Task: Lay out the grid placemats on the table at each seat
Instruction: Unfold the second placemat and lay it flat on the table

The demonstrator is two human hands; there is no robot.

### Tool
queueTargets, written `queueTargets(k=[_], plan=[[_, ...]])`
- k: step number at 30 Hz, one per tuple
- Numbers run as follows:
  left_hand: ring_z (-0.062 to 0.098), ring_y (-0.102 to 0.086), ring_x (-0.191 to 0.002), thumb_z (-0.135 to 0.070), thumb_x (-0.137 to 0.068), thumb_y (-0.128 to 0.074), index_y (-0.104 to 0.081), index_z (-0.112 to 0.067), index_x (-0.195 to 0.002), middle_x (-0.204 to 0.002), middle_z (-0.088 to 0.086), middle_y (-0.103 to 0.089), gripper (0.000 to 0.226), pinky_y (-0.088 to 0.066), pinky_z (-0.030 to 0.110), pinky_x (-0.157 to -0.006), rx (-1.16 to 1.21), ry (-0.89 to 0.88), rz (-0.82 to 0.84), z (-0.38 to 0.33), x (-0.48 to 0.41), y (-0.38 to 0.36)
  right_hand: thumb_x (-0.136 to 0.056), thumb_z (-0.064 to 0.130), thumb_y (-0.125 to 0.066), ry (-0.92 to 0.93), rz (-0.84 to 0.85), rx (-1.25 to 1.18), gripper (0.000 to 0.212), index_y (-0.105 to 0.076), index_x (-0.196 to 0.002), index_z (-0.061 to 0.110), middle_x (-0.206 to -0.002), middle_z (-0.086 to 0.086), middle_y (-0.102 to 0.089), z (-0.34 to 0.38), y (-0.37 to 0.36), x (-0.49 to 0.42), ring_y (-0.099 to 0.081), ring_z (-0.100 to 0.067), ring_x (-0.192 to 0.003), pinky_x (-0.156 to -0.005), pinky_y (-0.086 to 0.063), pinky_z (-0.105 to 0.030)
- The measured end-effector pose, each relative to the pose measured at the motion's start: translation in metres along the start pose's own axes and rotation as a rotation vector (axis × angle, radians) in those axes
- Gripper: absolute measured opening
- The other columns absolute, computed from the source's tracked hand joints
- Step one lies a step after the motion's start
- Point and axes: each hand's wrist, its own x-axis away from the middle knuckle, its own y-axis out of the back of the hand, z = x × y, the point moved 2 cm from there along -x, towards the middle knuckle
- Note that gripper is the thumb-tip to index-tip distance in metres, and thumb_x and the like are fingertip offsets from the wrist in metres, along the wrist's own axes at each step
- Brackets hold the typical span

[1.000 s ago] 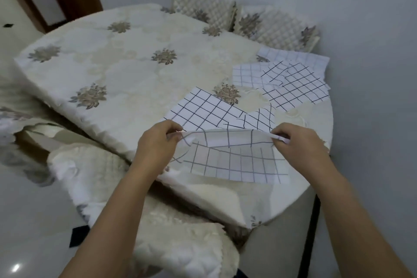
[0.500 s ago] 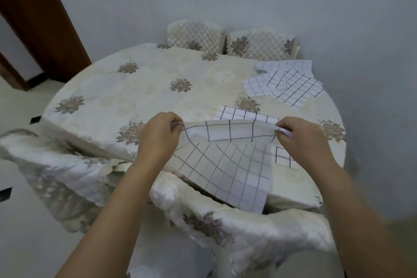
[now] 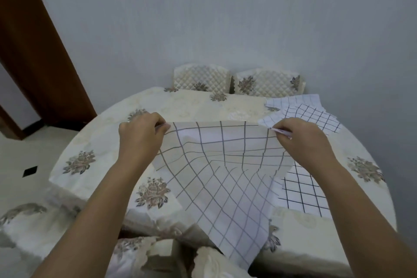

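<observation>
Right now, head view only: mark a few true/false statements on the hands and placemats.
1. The left hand and right hand each pinch a top corner of the held placemat. True.
2. The held placemat lies flat on the table. False: it hangs from both hands, sagging.
3. A second placemat lies on the table beside it. True.
4. The table's far right is bare. False: a pile of placemats lies there.

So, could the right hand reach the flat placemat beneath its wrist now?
Likely not yet: the right hand pinches a corner of the held placemat, which hangs over part of the flat placemat.
</observation>
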Motion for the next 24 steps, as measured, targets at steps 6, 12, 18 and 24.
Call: queueTargets(k=[6,12,18,24], plan=[[0.02,-0.054,-0.073,-0.041,-0.089,-0.056,-0.062,-0.016,-0.079,-0.074,-0.005,-0.061,0.028,-0.026,0.032,-0.074,0.016,-0.067,-0.09,0.042,-0.038,0.026,-0.09,0.013,-0.054,0.031,-0.078,0.052,0.017,-0.069,-0.097,0.011,-0.095,-0.006,-0.066,0.049,0.005,-0.027,-0.059,-0.026,-0.087,-0.07,-0.046,-0.034],[0.027,-0.057,-0.077,-0.031,-0.091,-0.056,-0.064,-0.01,-0.084,-0.082,0.004,-0.066,0.023,-0.028,0.032,-0.072,0.026,-0.147,-0.149,0.076,-0.07,0.051,-0.091,0.017,-0.052,0.018,-0.151,0.147,0.017,-0.067,-0.092,0.009,-0.091,-0.003,-0.06,0.101,0.009,-0.027,-0.055,-0.026,-0.087,-0.063,-0.034,-0.029],[0.033,-0.056,-0.092,-0.009,-0.093,-0.046,-0.065,-0.01,-0.095,-0.097,0.009,-0.066,0.019,-0.032,0.037,-0.076,0.062,-0.204,-0.164,0.109,-0.102,0.086,-0.093,0.017,-0.05,-0.053,-0.212,0.155,0.02,-0.064,-0.09,0.003,-0.083,-0.005,-0.051,0.159,0.016,-0.031,-0.045,-0.024,-0.078,-0.064,-0.029,-0.028],[0.032,-0.055,-0.094,-0.012,-0.094,-0.046,-0.061,-0.007,-0.099,-0.099,0.01,-0.065,0.016,-0.039,0.042,-0.084,0.281,-0.241,-0.27,0.147,-0.115,0.112,-0.091,0.017,-0.053,-0.071,-0.334,0.102,0.018,-0.056,-0.076,0.007,-0.073,-0.004,-0.05,0.205,0.016,-0.022,-0.05,-0.03,-0.078,-0.065,-0.035,-0.033]])
